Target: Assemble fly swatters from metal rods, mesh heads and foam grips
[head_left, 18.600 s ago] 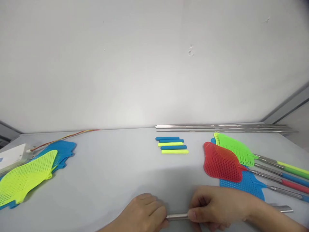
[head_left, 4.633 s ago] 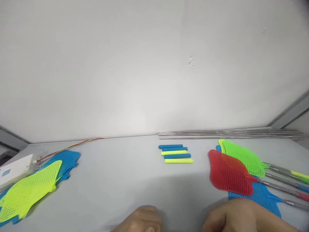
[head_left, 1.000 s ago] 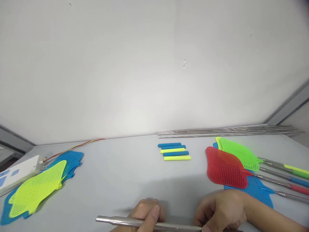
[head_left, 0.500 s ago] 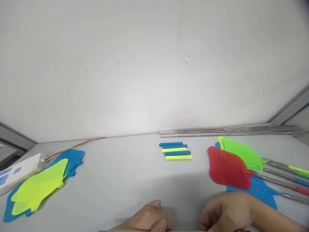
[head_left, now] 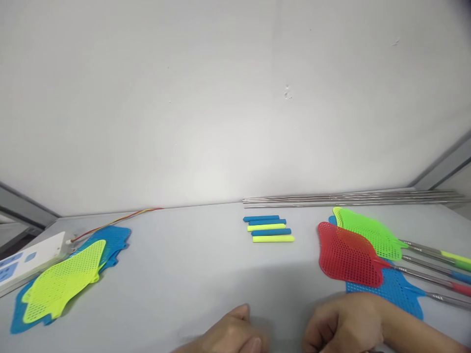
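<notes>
My left hand (head_left: 230, 336) is at the bottom edge of the head view, its fingers curled in and slightly smeared. My right hand (head_left: 340, 323) rests to the right of it, also closed, the wrist close to the fly swatters. What either hand holds, if anything, lies below the frame. Nearest to my right hand is a blue fly swatter (head_left: 395, 294), partly under a red fly swatter (head_left: 349, 255). Beyond them lies a green fly swatter (head_left: 368, 233) with a yellow edge showing behind it. Several blue and yellow handle sleeves (head_left: 273, 239) form a stack-like row mid-table.
Several thin metal rods (head_left: 331, 198) run along the wall at the back right. Loose yellow swatter heads (head_left: 66, 279) overlap blue swatter heads (head_left: 114, 240) at the left. A white power strip (head_left: 33, 260) with a red and yellow cord (head_left: 121, 219) sits beside them on the grey table (head_left: 176, 274).
My left hand has shifted slightly to the right and lower. The right hand stays almost in place. The view has moved a little; the objects on the table lie as before.
</notes>
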The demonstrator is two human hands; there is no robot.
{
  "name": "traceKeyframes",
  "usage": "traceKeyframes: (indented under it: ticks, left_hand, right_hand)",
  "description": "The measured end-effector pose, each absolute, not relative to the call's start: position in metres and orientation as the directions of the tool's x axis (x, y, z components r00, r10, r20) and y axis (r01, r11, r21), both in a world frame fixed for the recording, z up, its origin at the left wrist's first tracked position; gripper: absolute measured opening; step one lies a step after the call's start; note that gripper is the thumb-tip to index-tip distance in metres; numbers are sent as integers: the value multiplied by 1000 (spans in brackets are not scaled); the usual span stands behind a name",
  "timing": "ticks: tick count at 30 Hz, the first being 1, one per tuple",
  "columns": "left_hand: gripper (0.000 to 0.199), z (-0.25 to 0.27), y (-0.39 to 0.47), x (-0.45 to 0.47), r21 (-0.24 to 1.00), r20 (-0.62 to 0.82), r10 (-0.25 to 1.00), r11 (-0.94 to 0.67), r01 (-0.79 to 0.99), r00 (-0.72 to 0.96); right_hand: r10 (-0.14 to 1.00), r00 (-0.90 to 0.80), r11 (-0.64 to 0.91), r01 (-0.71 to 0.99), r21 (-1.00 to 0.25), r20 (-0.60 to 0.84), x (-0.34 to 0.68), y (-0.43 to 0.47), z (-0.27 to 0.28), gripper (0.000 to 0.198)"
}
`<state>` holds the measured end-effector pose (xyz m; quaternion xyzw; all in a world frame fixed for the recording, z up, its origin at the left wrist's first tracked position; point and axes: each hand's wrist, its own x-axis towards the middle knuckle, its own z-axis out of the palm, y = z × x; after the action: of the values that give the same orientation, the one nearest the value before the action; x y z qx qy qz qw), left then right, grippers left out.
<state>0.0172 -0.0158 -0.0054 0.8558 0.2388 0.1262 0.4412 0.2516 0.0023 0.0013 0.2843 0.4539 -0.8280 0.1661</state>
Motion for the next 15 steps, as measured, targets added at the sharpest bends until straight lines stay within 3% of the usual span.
traceKeyframes:
  ticks: [6, 12, 15]
  left_hand:
    - [48, -5, -10, 24, 793, 31, 426, -561, 237, 904]
    - [51, -13, -11, 26, 811, 17, 449, -529, 251, 893]
    - [51, -13, -18, 22, 857, -32, 537, -420, 300, 843]
  right_hand:
    - [-26, -780, -533, 540, -651, -625, 251, 1, 1, 51]
    - [-78, -798, -595, 518, -614, -597, 251, 4, 3, 46]
    - [-53, -806, -653, 475, -590, -590, 251, 4, 2, 42]
